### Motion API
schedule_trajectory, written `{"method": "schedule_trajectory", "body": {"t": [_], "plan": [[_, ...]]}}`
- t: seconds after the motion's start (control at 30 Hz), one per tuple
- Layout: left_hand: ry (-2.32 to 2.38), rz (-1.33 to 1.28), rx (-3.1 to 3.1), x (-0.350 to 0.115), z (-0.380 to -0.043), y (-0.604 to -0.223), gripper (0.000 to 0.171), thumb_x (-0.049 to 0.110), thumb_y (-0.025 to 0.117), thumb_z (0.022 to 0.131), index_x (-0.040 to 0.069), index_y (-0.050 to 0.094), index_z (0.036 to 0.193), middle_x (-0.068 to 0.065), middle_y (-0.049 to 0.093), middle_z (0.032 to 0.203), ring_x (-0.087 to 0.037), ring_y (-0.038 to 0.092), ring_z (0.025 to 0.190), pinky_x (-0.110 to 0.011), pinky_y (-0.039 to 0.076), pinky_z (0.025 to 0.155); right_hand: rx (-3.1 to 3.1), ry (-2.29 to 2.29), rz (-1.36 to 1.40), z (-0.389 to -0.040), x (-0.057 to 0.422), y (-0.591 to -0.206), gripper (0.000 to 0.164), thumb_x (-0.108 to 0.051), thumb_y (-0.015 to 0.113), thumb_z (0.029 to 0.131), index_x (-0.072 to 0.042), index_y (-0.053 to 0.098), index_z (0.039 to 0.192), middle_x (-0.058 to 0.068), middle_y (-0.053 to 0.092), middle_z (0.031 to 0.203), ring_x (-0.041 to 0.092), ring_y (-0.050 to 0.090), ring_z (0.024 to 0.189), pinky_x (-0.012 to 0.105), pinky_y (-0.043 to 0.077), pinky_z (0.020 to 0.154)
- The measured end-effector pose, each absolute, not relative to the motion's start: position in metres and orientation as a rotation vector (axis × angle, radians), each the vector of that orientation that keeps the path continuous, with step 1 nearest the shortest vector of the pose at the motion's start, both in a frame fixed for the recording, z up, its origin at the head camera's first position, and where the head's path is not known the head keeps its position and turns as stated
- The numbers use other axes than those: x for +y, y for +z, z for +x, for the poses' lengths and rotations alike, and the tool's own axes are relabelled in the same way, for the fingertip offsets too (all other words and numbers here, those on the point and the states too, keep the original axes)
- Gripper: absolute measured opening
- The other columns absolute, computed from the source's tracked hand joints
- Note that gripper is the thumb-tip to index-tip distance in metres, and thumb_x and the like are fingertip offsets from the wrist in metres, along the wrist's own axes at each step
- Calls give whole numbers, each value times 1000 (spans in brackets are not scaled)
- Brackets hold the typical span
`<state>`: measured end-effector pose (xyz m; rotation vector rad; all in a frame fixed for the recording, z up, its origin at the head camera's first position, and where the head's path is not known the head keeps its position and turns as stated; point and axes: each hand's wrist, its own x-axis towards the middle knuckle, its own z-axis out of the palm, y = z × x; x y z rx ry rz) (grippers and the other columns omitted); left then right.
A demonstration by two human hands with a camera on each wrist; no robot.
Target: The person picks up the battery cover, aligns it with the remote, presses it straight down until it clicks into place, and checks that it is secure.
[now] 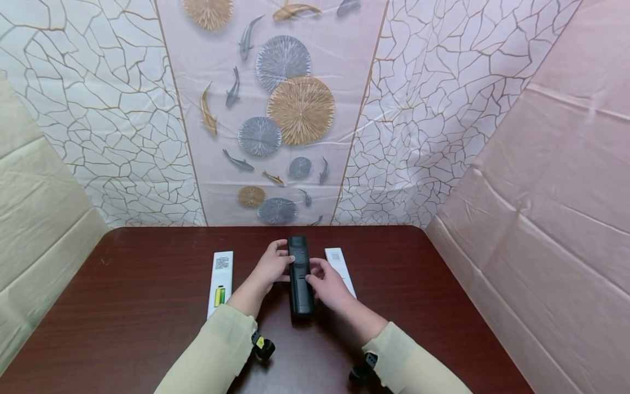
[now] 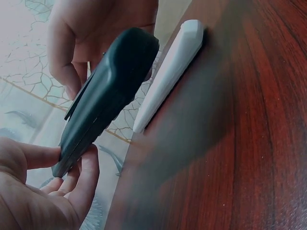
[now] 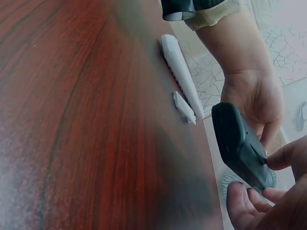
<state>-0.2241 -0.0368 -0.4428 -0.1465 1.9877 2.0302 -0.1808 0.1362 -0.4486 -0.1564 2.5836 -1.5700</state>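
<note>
A black remote control (image 1: 299,273) is held back side up above the table between both hands. My left hand (image 1: 272,268) grips its far part from the left, thumb on top and fingers at the side and beneath. From the right, my right hand (image 1: 328,282) holds it, with the thumb on the back near the battery cover. In the left wrist view the thin battery cover (image 2: 78,99) stands out at an angle from the body, with a right-hand fingertip at its edge. Part of the remote's underside is hidden by the fingers.
On the dark red table (image 1: 147,284), a white remote (image 1: 220,276) with yellow and green batteries showing lies left of the hands. Another white remote (image 1: 339,265) lies to the right, partly behind the right hand. A small white piece (image 3: 183,107) lies beside the left remote. A patterned cloth (image 1: 275,164) hangs behind.
</note>
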Motion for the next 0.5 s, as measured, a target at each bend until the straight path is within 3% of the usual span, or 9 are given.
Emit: {"method": "schedule_trajectory", "body": {"t": [0.5], "plan": [[2039, -157, 1981, -37, -224, -442, 58, 11, 53, 102, 15, 27, 154, -18, 48, 139, -33, 60, 113, -41, 59, 71, 2473, -1664, -140, -180, 136, -447, 46, -13, 58, 96, -8, 48, 141, 14, 54, 112, 23, 57, 83, 40, 56, 61]]}}
